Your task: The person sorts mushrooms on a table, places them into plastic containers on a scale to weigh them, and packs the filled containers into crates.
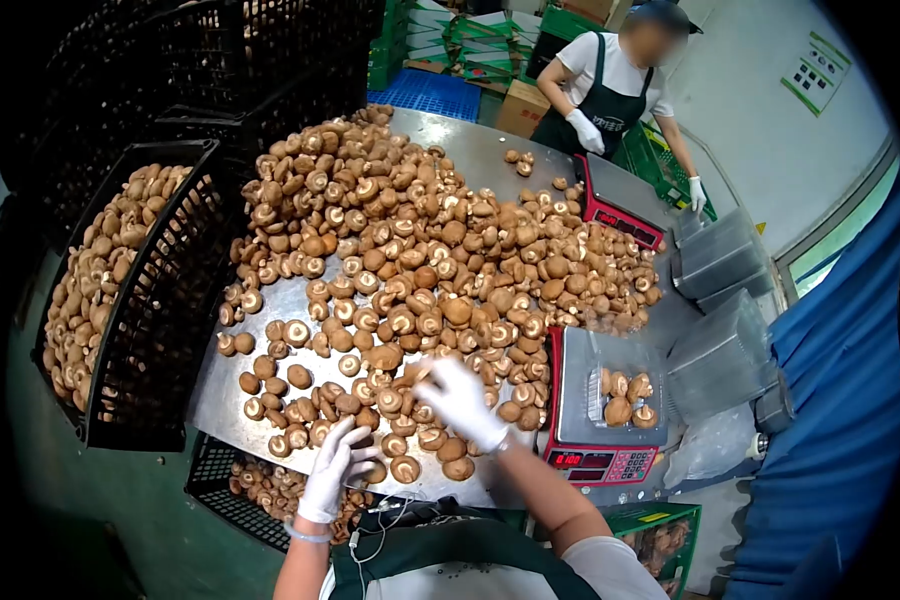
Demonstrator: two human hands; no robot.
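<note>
Both of my hands wear white gloves over the near edge of a metal table (220,400) covered with brown mushrooms (410,240). My right hand (460,403) reaches over the pile, its fingers closed round a mushroom (417,372). Lower and to the left, my left hand (338,468) is beside the nearest mushrooms, fingers curved and apart, with nothing visible in it. To the right, a red-framed scale (610,463) with a lit display bears a clear tray (602,408) with several mushrooms.
Black crates stand at the left, one (150,330) full of mushrooms. Another crate (210,480) sits below the table edge. Stacked clear trays (725,350) are at the right. Across the table, a co-worker (610,90) in white gloves stands by a second scale (625,205).
</note>
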